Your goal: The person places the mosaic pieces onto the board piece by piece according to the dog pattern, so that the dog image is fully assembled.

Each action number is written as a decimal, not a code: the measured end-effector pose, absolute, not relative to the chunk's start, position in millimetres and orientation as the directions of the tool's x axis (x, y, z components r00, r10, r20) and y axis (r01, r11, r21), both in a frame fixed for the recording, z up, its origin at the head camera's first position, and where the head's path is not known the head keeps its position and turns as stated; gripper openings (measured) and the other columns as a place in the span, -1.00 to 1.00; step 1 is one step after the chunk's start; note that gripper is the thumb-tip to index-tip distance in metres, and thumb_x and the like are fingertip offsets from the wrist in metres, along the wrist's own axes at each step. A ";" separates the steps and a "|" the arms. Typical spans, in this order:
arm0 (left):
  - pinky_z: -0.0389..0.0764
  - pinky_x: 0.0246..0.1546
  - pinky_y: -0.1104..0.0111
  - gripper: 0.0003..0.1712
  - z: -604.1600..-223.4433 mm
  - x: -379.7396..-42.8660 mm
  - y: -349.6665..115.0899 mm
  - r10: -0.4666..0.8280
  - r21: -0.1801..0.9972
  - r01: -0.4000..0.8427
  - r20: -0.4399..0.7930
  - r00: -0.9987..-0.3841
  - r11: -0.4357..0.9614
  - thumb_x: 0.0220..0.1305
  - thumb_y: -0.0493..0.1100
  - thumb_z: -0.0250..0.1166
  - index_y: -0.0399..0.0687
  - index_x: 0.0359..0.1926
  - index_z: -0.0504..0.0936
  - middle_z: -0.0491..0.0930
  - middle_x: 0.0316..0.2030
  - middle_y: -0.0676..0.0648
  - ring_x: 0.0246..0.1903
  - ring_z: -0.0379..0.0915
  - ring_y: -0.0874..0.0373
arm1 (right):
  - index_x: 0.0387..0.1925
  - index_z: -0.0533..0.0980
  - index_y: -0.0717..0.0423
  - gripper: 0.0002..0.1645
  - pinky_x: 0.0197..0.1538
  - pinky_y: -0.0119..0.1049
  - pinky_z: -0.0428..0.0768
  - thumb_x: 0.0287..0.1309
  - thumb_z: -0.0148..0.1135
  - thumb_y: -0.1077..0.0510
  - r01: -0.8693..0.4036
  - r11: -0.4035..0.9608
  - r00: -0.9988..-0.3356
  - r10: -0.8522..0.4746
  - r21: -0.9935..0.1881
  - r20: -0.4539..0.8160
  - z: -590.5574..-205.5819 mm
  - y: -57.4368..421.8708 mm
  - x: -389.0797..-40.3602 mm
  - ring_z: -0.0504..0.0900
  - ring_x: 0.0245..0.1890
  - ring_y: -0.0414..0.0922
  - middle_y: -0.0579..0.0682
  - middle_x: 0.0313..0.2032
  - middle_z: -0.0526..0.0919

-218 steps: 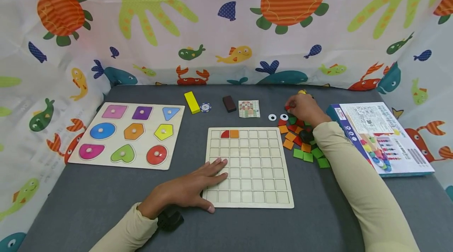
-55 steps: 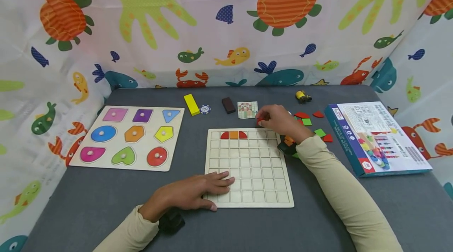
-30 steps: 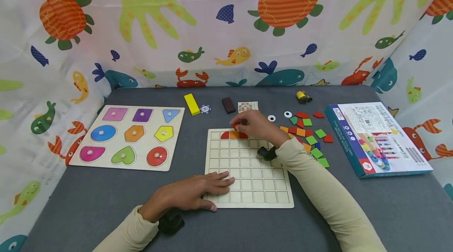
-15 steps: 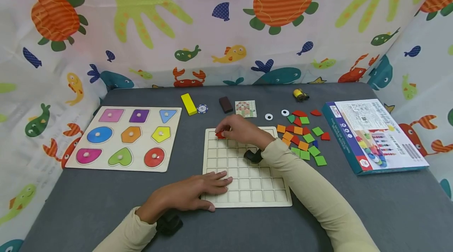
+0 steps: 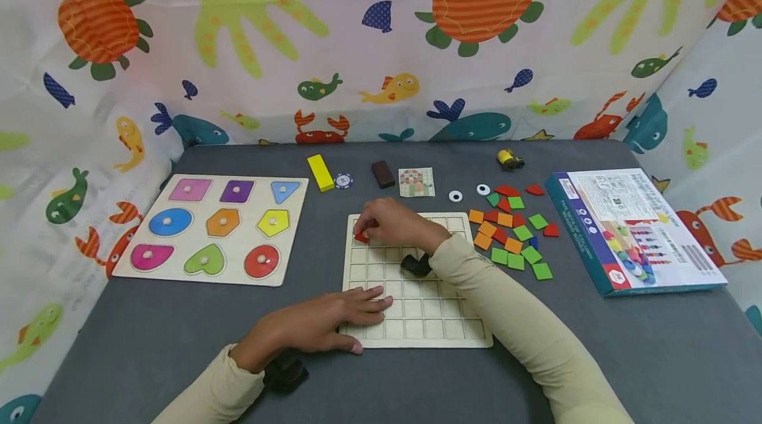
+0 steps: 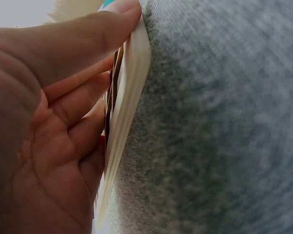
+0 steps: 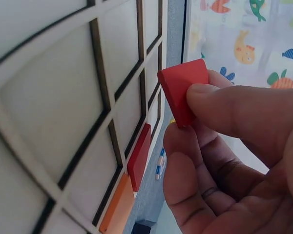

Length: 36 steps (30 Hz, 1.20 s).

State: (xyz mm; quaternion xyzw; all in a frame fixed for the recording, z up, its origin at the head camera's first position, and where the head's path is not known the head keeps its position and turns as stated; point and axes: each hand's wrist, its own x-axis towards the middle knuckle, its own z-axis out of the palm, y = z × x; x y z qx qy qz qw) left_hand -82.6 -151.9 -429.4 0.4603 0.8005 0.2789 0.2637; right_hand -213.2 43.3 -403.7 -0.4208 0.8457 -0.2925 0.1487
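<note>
Right hand (image 5: 389, 225) pinches one red piece (image 7: 183, 90) (left hand (image 5: 321, 321) flat on grid board (image 5: 437, 328)).

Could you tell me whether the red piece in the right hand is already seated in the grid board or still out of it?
Out. The right wrist view shows the red piece pinched in the right hand's fingers, clear above the grid board.

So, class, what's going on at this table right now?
A person is filling a wooden grid board with coloured tiles. The right hand pinches a red tile over the board's upper left cells. The left hand rests flat on the board's near left corner. Loose tiles lie to the board's right.
</note>
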 end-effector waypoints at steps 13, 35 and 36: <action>0.12 0.36 0.12 -0.28 -427.6 -85.3 -148.7 0.888 0.683 0.599 -0.168 -0.428 0.418 0.28 -0.08 0.33 -0.06 0.41 0.31 0.10 0.45 0.07 0.47 -0.19 0.10 | -0.19 0.71 0.14 -0.74 -0.08 -0.31 0.50 0.23 0.17 0.40 -0.679 0.487 -0.551 -0.832 -0.549 -0.056 -404.6 36.0 -215.9 0.56 -0.24 -0.15 -0.06 -0.27 0.62; 0.14 0.35 0.14 -0.29 -429.6 -83.0 -151.4 0.888 0.684 0.601 -0.158 -0.432 0.414 0.28 -0.08 0.34 -0.06 0.40 0.33 0.10 0.46 0.07 0.47 -0.19 0.10 | -0.18 0.70 0.15 -0.82 -0.10 -0.32 0.52 0.24 0.24 0.34 -0.700 0.524 -0.566 -0.821 -0.486 -0.071 -409.1 27.8 -209.4 0.54 -0.19 -0.11 -0.03 -0.25 0.60; 0.14 0.35 0.14 -0.29 -430.0 -82.6 -151.5 0.888 0.682 0.603 -0.157 -0.432 0.414 0.28 -0.08 0.34 -0.06 0.40 0.33 0.10 0.45 0.07 0.47 -0.19 0.10 | -0.18 0.70 0.15 -0.82 -0.10 -0.32 0.52 0.24 0.24 0.33 -0.699 0.525 -0.566 -0.821 -0.486 -0.073 -409.0 27.6 -208.7 0.54 -0.19 -0.11 -0.03 -0.25 0.60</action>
